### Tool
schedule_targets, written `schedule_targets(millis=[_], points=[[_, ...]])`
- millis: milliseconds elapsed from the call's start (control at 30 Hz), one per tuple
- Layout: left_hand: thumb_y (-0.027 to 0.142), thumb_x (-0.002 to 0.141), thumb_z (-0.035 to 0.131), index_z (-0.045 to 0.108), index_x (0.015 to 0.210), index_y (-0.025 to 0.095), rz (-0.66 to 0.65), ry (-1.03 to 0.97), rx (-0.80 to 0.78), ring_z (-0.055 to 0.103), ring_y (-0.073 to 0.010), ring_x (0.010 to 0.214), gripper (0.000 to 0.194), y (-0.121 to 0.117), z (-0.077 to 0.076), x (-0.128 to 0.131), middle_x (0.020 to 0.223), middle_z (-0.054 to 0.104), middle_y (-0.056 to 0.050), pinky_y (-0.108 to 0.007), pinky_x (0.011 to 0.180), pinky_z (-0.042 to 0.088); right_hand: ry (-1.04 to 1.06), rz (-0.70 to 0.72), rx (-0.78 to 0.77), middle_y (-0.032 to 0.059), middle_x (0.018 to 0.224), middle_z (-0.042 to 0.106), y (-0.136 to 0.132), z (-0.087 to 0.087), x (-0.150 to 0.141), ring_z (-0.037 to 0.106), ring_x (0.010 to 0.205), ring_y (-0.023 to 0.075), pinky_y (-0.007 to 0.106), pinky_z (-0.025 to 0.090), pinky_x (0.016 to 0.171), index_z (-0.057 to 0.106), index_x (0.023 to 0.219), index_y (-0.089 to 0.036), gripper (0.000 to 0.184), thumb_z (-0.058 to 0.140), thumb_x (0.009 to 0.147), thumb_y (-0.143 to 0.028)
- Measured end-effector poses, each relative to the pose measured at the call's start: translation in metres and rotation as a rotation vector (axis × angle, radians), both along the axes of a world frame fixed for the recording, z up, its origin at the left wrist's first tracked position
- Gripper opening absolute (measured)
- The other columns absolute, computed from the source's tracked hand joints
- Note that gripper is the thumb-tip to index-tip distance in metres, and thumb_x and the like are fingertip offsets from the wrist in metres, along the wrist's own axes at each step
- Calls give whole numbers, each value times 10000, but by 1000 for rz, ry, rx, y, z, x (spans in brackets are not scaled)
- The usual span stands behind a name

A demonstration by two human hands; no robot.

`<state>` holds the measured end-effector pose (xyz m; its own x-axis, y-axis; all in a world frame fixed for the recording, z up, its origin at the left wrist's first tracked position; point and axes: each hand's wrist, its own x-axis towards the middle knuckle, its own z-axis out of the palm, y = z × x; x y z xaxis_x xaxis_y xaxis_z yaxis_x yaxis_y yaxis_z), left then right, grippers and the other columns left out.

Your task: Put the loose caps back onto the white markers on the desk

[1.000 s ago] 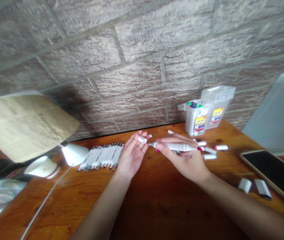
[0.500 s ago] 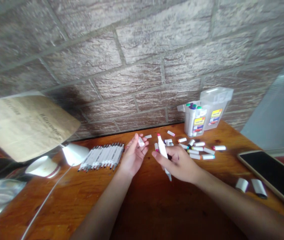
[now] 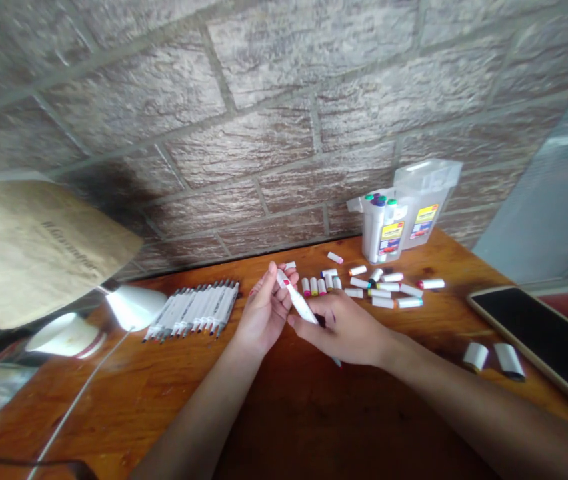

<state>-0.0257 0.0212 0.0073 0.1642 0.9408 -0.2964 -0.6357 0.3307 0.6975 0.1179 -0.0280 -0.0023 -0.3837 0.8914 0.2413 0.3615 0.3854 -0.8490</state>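
Between its thumb and fingers, my left hand (image 3: pixel 264 310) pinches a white marker cap (image 3: pixel 281 275). My right hand (image 3: pixel 351 327) is wrapped round a white marker (image 3: pixel 302 305), whose red tip points up and left, at the mouth of the cap. Whether the tip is inside the cap I cannot tell. Left of my hands, several white markers (image 3: pixel 194 308) lie side by side in a row. Loose marker caps (image 3: pixel 388 287) with coloured ends are scattered beyond and to the right of my right hand.
A clear plastic case (image 3: pixel 383 230) holding several markers stands by the brick wall at the back right. A phone (image 3: pixel 539 333) and two larger caps (image 3: pixel 509 361) lie at the right. On the left are a white lamp (image 3: pixel 137 307), its cord, a paper cup (image 3: pixel 64 335) and a paper bag (image 3: pixel 49 247).
My right hand has tilted the marker leftward and brought its red tip to the cap in my left hand. The view has shifted slightly.
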Motion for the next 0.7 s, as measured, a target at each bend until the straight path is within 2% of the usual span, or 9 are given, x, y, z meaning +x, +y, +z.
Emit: schedule_targets(millis=[167,333,500,700], points=[[255,965,617,673,958,119,-60,14,-6,696,-52,596,147,-3,1,2,818,747,-19,-118,594,574,-34,39,-121,-51,544,381,-1,-3,-1,359,520,61,230,238,513,414,578,-169,363,555,885,-302],[265,1023,501,663,906,132,-47,-64,-40,687,-39,589,240,-2,3,-1,790,737,-5,-101,556,550,-24,46,-166,-49,543,361,0,-1,0,365,523,63,223,233,493,403,576,-172,390,533,900,-346],[281,953,638,669,933,136,-36,-12,34,704,-52,637,150,3,-1,-4,829,746,-14,-107,611,563,-54,35,-225,-48,522,367,-1,2,1,359,499,63,225,220,469,409,567,-175,415,526,904,-387],[274,882,729,687,931,140,-62,57,82,688,-58,606,149,4,-4,-5,812,744,-11,-128,610,563,-54,17,-266,-50,505,373,-2,2,0,363,482,62,227,221,462,413,547,-175,424,563,885,-383]])
